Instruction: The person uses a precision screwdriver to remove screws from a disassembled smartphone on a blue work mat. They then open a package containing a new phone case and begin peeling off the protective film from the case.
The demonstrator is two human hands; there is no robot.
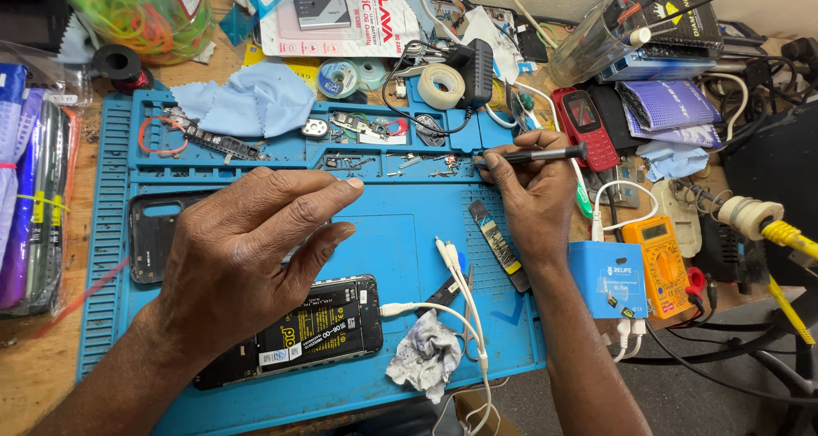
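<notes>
Bench (51, 376), cluttered, under blue mat (400, 232); mat's far-edge trays holding small screws (417, 165), circuit strip (217, 142). Opened phone (319, 325) near front edge, under left hand (247, 249), spread flat, gripping nothing. Right hand (532, 189) pinched on black screwdriver (537, 155) over trays.

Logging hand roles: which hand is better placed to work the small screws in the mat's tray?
Right hand: it holds the screwdriver, tip at the screws. Left hand covers the opened phone.

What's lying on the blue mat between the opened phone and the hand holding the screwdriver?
In the head view: white tweezers, a white cable and a narrow dark strip lie between the opened phone and the right hand.
</notes>
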